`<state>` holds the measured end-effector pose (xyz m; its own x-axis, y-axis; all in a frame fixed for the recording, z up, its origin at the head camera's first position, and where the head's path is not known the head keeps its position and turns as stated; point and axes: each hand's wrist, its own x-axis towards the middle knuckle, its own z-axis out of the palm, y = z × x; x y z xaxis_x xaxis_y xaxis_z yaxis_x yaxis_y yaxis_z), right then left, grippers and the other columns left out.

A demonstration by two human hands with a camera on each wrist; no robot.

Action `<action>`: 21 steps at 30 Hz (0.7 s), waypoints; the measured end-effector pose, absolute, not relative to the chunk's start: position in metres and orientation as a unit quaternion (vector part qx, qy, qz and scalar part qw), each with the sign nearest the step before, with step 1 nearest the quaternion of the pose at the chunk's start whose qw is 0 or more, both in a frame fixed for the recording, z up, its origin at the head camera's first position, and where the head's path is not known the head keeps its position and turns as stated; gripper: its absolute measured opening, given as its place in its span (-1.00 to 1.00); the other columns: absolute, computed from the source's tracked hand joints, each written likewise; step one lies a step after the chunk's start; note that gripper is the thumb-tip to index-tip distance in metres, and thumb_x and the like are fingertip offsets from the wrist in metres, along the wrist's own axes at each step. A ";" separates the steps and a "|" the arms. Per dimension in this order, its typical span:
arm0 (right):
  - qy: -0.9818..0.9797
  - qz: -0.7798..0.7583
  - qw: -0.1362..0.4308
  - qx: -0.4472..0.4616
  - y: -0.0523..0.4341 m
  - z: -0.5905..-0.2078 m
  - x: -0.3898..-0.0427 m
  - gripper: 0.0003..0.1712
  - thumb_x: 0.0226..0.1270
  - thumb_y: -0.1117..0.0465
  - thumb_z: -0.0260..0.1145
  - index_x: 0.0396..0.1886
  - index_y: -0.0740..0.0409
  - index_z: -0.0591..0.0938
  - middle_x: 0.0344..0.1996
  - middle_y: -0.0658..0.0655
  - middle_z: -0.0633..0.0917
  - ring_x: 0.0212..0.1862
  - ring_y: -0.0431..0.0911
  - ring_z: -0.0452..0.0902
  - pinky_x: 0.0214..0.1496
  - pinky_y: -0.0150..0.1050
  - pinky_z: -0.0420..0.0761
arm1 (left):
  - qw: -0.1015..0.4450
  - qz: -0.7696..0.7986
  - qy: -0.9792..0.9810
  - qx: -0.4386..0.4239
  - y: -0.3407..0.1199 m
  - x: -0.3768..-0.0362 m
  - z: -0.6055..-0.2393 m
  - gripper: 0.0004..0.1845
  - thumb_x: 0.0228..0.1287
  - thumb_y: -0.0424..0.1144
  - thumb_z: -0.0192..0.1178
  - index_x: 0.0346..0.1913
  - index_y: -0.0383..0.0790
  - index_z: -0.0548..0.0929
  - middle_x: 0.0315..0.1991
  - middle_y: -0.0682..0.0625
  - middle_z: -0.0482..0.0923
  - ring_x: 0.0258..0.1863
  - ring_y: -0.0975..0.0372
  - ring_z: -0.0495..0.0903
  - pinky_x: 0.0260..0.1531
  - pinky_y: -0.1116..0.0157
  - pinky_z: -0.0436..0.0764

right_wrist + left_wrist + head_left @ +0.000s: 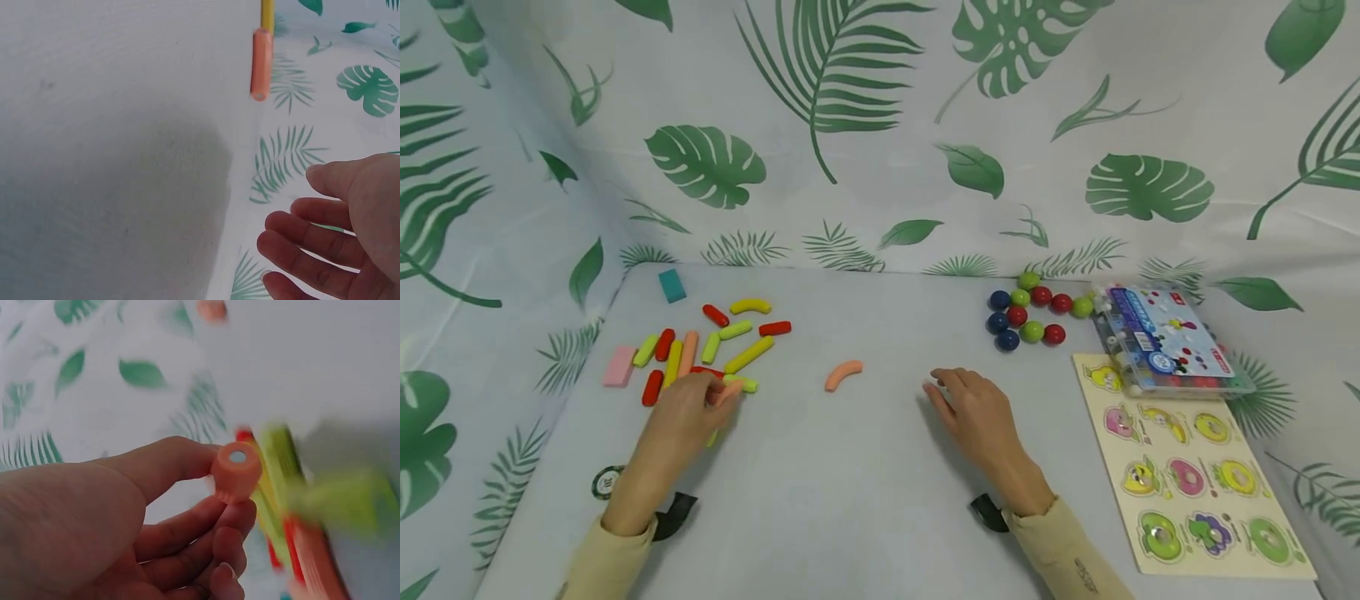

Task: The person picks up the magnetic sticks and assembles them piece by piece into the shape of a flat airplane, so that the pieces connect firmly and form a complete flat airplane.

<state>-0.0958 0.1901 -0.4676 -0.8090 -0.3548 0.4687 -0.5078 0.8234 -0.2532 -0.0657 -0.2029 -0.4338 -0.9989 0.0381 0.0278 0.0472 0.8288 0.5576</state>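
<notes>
We see a smooth, matt orange piece (235,472) that looks like plastic in the left hand (681,417), glossy painted balls (1032,310) on the matt grey tabletop (865,467), a leaf-printed cloth (880,125) behind, and a wooden-looking puzzle board (1187,475) with a flat printed surface.

Light is even and soft across the table (880,467), bright without glare. Faint shadows lie just beside the right hand (973,412) and under the left hand (688,408), on their near sides. The head view is sharp at its middle and bends the leaf-print cloth (880,125) toward the corners. In the left wrist view the orange piece (236,472) is fairly crisp, while the coloured sticks (300,512) beside it smear into blur. The right wrist view shows a broad soft shadow on the table, left of the hand.
</notes>
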 end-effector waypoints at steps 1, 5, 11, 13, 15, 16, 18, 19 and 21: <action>-0.932 0.186 0.207 0.232 0.190 -0.468 -0.096 -0.71 0.34 0.11 0.44 -0.08 0.22 0.74 -0.32 0.11 0.77 -0.32 -0.03 0.66 -0.25 -0.09 0.67 | 0.004 -0.298 -0.954 -0.033 -0.194 -0.069 -0.434 -0.71 0.34 -0.15 0.36 -0.25 -0.37 0.64 -0.41 -0.08 0.59 -0.40 0.14 0.52 -0.36 0.26 0.55; -0.929 0.186 0.214 0.237 0.186 -0.467 -0.099 -0.72 0.31 0.13 0.46 -0.09 0.21 0.74 -0.32 0.10 0.77 -0.35 -0.04 0.65 -0.28 -0.12 0.66 | -0.016 -0.314 -0.945 -0.088 -0.160 -0.080 -0.442 -0.72 0.33 -0.16 0.37 -0.37 -0.30 0.59 -0.51 -0.01 0.51 -0.50 0.23 0.46 -0.43 0.36 0.49; -0.924 0.188 0.199 0.266 0.166 -0.462 -0.111 -0.75 0.34 0.16 0.44 -0.08 0.20 0.74 -0.30 0.08 0.76 -0.34 -0.07 0.64 -0.29 -0.17 0.65 | -0.067 -0.328 -0.936 -0.110 -0.137 -0.086 -0.457 -0.71 0.34 -0.25 0.35 -0.46 -0.25 0.49 -0.56 0.01 0.39 -0.58 0.24 0.36 -0.54 0.42 0.36; -0.921 0.186 0.194 0.283 0.157 -0.459 -0.117 -0.76 0.33 0.18 0.45 -0.08 0.20 0.74 -0.29 0.08 0.76 -0.31 -0.07 0.66 -0.27 -0.18 0.66 | -0.071 -0.334 -0.934 -0.104 -0.134 -0.086 -0.460 -0.73 0.32 -0.29 0.34 -0.46 -0.26 0.48 -0.56 0.00 0.38 -0.59 0.23 0.34 -0.55 0.42 0.34; -0.917 0.181 0.191 0.299 0.148 -0.457 -0.124 -0.76 0.31 0.20 0.47 -0.09 0.20 0.74 -0.29 0.08 0.76 -0.29 -0.07 0.68 -0.25 -0.19 0.67 | -0.069 -0.338 -0.933 -0.099 -0.133 -0.087 -0.461 -0.74 0.32 -0.30 0.33 -0.45 -0.26 0.47 -0.55 0.00 0.38 -0.60 0.23 0.35 -0.56 0.42 0.33; -0.915 0.179 0.189 0.307 0.143 -0.456 -0.127 -0.77 0.30 0.21 0.48 -0.09 0.20 0.75 -0.28 0.08 0.76 -0.27 -0.07 0.69 -0.24 -0.19 0.68 | -0.068 -0.339 -0.933 -0.098 -0.133 -0.087 -0.462 -0.75 0.31 -0.30 0.32 -0.45 -0.26 0.48 -0.55 0.00 0.38 -0.59 0.23 0.35 -0.56 0.42 0.33; -0.913 0.173 0.182 0.323 0.134 -0.456 -0.134 -0.76 0.28 0.23 0.49 -0.09 0.19 0.75 -0.27 0.08 0.76 -0.25 -0.07 0.69 -0.22 -0.20 0.68 | -0.067 -0.340 -0.933 -0.098 -0.132 -0.088 -0.463 -0.76 0.31 -0.30 0.33 -0.44 -0.26 0.48 -0.55 0.00 0.40 -0.59 0.24 0.36 -0.56 0.42 0.34; -0.912 0.170 0.176 0.330 0.129 -0.456 -0.137 -0.76 0.26 0.24 0.50 -0.09 0.19 0.75 -0.27 0.08 0.76 -0.24 -0.07 0.69 -0.22 -0.21 0.68 | -0.068 -0.340 -0.933 -0.097 -0.131 -0.088 -0.464 -0.76 0.31 -0.30 0.33 -0.44 -0.25 0.49 -0.55 0.01 0.42 -0.59 0.24 0.37 -0.55 0.42 0.35; -0.910 0.169 0.160 0.344 0.120 -0.458 -0.142 -0.75 0.24 0.26 0.51 -0.09 0.19 0.76 -0.24 0.08 0.75 -0.22 -0.06 0.68 -0.20 -0.21 0.67 | -0.073 -0.340 -0.933 -0.096 -0.130 -0.088 -0.466 -0.76 0.31 -0.30 0.33 -0.43 -0.26 0.50 -0.57 0.03 0.45 -0.58 0.25 0.37 -0.55 0.42 0.35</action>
